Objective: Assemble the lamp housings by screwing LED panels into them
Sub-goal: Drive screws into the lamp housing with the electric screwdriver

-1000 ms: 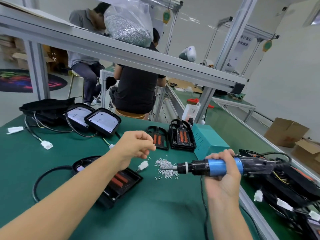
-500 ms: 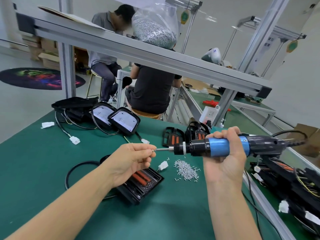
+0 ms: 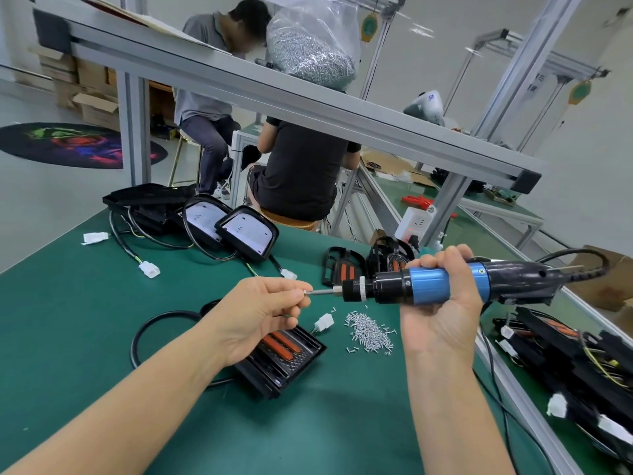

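Above the table, right hand (image 3: 442, 303) holds screwdriver (image 3: 428, 286) level, bit leftward

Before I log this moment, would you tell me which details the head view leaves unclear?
- Small silver screw at the bit tip: mostly covered by the left hand; seating unclear.
- Open black lamp housing with orange strips: near end behind that hand.
- Blue-and-black electric screwdriver: its grip covered by the right hand.
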Available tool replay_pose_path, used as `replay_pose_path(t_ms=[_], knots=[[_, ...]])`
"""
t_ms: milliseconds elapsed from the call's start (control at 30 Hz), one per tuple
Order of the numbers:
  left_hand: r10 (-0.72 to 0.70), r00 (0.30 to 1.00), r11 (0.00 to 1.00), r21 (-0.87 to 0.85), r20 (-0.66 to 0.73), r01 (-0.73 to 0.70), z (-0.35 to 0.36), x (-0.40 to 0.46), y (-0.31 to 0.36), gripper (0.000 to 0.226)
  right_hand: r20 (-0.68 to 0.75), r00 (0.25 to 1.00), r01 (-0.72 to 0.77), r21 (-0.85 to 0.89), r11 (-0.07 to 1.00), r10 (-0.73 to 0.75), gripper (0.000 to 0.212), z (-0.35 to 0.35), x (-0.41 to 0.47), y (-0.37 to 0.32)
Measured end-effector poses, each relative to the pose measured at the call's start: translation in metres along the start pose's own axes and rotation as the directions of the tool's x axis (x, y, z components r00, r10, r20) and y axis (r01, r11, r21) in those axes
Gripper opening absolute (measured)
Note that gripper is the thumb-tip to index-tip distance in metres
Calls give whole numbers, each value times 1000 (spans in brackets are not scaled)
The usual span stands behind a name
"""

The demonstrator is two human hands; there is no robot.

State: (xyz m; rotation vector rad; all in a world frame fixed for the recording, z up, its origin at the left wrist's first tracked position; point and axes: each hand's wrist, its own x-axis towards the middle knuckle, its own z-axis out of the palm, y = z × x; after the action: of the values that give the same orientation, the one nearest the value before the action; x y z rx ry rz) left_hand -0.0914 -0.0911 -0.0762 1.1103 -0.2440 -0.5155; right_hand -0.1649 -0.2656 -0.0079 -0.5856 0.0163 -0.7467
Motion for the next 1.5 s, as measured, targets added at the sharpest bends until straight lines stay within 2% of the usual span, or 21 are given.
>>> replay_pose_path(t_ms=[200,300,367,433,500,667,867,1033,1333,1500], knots=[[41,997,996,85,-62,-35,1,0,0,10,-10,1000,8,4,1000,-8,22,-3,1,2],[106,992,956,283,-72,-82,1,-2,1,9,11,1000,-5,-7,1000,5,23,-5,2,5],[176,984,848,512,-34,-134,0,-3,2,11,29,999,-18,-26,1000,19,23,-7,2,8],[242,970,676,716,4,-171,-5,-3,4,13,38,999,-25,-55,998,27,24,-9,1,12],[312,950,521,835,7,-178,-13,-1,7,12,45,999,-15,-95,995,19,24,-14,2,15],[320,946,201,972,49,-118,-13,4,2,13,93,996,25,-240,970,-2,27,-25,5,22],[227,958,-27,985,173,-171,-4,18,-13,16,115,993,79,-412,908,-33,25,-34,6,33],[141,973,-46,983,184,-179,-9,21,-22,13,115,992,92,-454,886,-44,27,-39,6,36],[93,982,-64,985,165,-159,-8,26,-21,12,92,995,66,-446,892,-28,23,-41,11,40],[73,987,-37,989,143,-140,-8,27,-20,12,100,995,52,-455,889,-7,28,-40,10,41]])
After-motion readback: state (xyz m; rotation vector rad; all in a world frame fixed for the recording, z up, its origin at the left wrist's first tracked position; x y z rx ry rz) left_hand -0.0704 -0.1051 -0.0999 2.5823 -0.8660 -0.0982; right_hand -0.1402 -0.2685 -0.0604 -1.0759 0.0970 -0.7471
